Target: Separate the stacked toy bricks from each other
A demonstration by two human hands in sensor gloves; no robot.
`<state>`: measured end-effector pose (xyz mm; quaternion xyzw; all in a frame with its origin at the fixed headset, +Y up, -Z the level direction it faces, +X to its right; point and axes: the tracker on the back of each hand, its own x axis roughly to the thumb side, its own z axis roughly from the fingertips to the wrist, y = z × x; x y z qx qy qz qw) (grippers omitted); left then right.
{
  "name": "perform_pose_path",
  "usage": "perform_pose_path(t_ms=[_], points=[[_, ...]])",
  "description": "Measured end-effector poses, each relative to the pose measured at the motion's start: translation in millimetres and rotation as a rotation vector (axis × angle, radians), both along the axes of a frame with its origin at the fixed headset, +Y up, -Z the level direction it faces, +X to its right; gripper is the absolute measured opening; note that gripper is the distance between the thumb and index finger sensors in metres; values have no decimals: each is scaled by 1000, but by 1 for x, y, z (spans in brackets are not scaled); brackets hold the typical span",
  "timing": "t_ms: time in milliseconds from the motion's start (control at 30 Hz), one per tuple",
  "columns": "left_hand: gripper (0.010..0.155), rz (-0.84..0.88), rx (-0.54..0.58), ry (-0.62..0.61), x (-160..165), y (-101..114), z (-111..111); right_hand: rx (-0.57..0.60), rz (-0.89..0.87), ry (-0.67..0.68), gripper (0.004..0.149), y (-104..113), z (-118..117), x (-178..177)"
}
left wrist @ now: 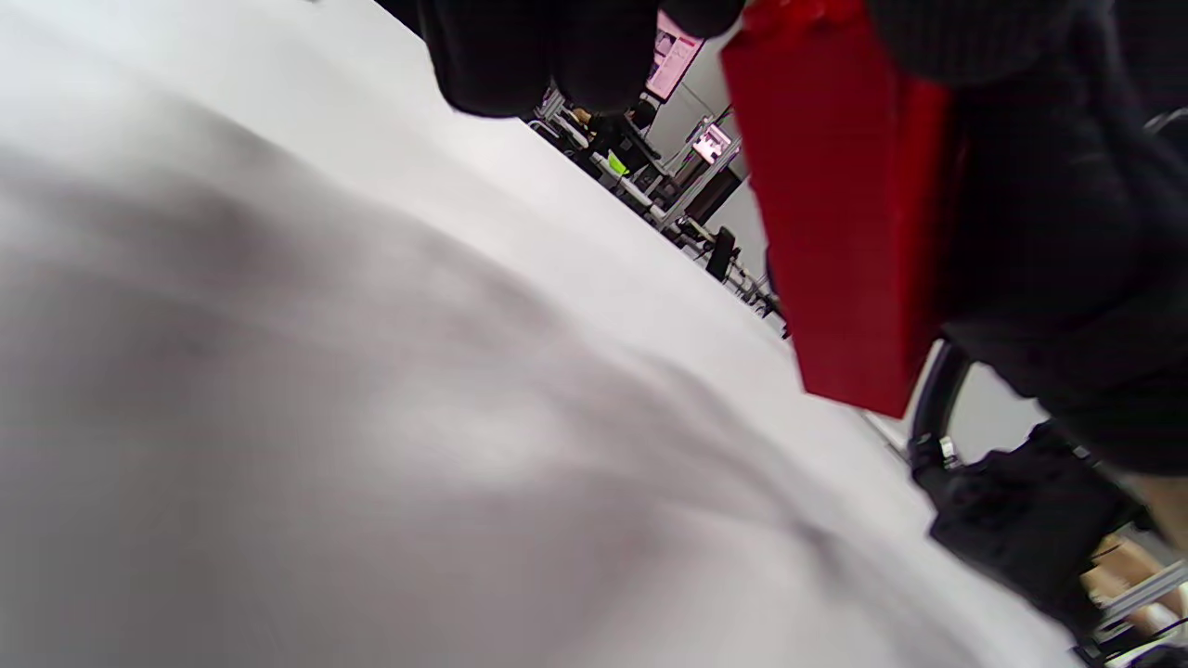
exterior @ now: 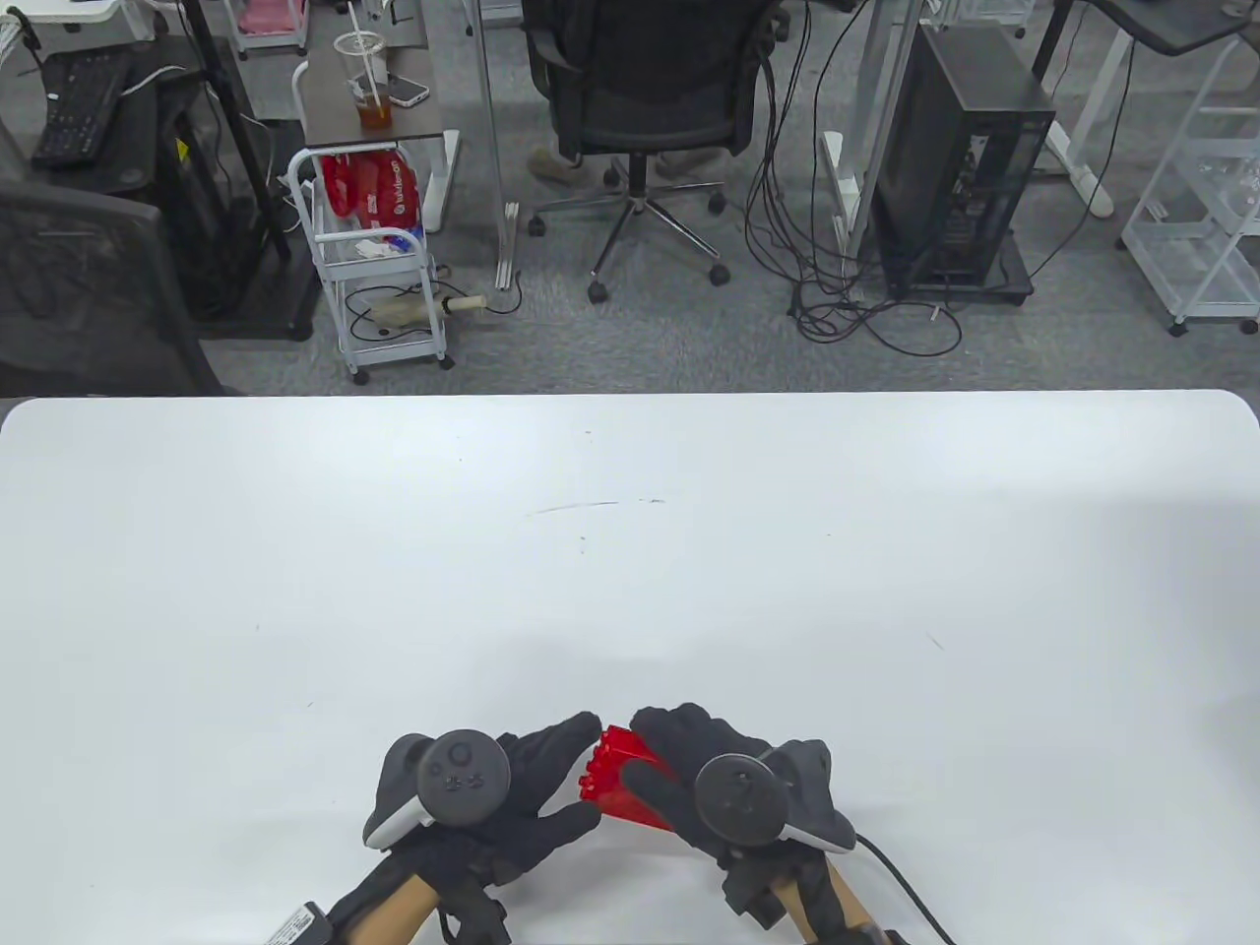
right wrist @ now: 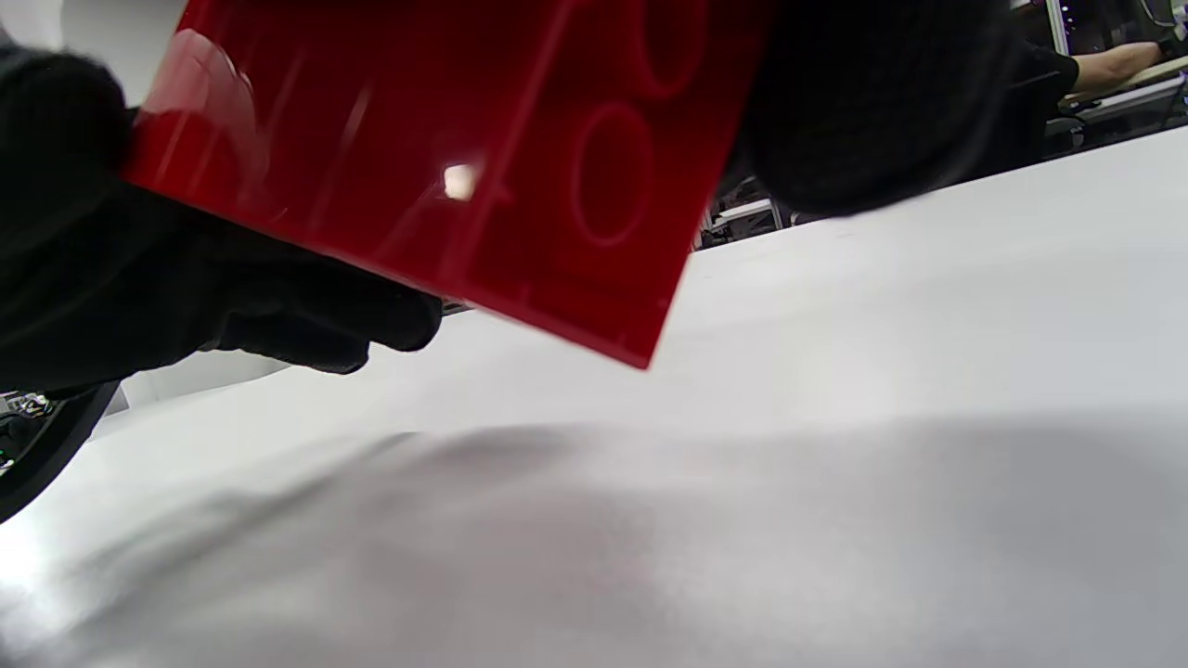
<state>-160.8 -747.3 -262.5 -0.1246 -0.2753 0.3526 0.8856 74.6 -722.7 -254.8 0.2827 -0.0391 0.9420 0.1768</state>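
A red toy brick piece (exterior: pixel 615 778) is held just above the white table (exterior: pixel 630 551) near its front edge, studs toward the left. I cannot make out a seam between bricks. My right hand (exterior: pixel 638 750) grips its right part, fingers above and thumb below. My left hand (exterior: pixel 589 773) pinches the studded end between a fingertip and the thumb. The left wrist view shows the brick's smooth red side (left wrist: pixel 845 213) with the right hand's glove (left wrist: pixel 1049 186) around it. The right wrist view shows its hollow underside (right wrist: pixel 445 139), with the left hand's glove (right wrist: pixel 139 269) at its left corner.
The table's far edge (exterior: pixel 630 396) borders an office floor with a black chair (exterior: pixel 645 89), a white cart (exterior: pixel 379 266) and a computer tower (exterior: pixel 960 167). A cable (exterior: pixel 901 876) trails from my right wrist.
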Motion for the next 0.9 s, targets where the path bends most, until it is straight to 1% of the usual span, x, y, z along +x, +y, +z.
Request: perform_pose_path(t_ms=[67,133,233,300,400,467,533,700,733,800,833,900], points=[[76,53,-10,0,1,1,1,5,12,8,62,-1,3,-4],[73,73,-16,10,1,2,2,6,34,13,62,-2,5,-7],[73,74,-35,7,1,2,0,8,71,27,62,-4,8,-12],[73,52,-26,30,2,3,1,41,88,23,62,-5,11,-15],[74,21,22,73,3,6,4,90,82,0,63,-6,13,-18],[75,6,85,106,5,8,9,84,70,-13,63,-5,14,-19],[75,-31,142,122,9,11,13,108,79,-17,63,-4,16,-19],[76,-84,222,152,15,14,21,121,58,-18,64,-4,19,-18],[77,-107,224,155,17,16,22,121,64,-17,64,-5,18,-18],[77,-137,273,180,19,18,26,122,54,-14,63,-4,19,-18],[77,-152,274,183,20,19,27,123,63,-14,63,-3,19,-18],[76,-178,352,246,22,21,31,142,70,-43,63,-4,18,-18]])
